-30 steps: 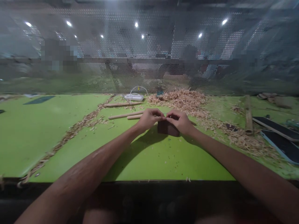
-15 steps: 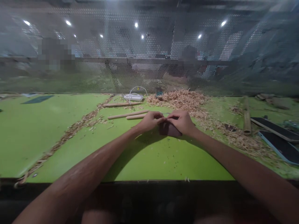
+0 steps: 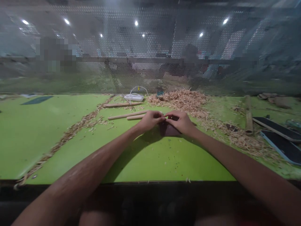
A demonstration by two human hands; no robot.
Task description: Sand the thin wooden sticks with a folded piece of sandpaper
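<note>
Near the middle of the green work surface, a small dark maroon sheet [image 3: 169, 130], which looks like sandpaper, is between my hands. My left hand [image 3: 150, 121] pinches at its upper left corner with thumb and fingertips together. At its upper edge my right hand [image 3: 181, 121] is closed in a pinch too, and its palm hides the sheet's right side. The fingertips of both hands nearly meet. Just behind my left hand lie two slim wooden sticks [image 3: 124, 115], their right ends partly hidden by it.
A heap of wood shavings [image 3: 185, 99] spreads behind and to the right. A white power strip [image 3: 134, 97] with a looped cable sits at the back. At right are a bamboo piece [image 3: 248, 116] and two phones [image 3: 282, 146]. A perforated screen [image 3: 150, 69] stands behind.
My fingertips have shifted slightly up and left along the sheet's upper edge. The view has moved a little; both hands stay on the sheet.
</note>
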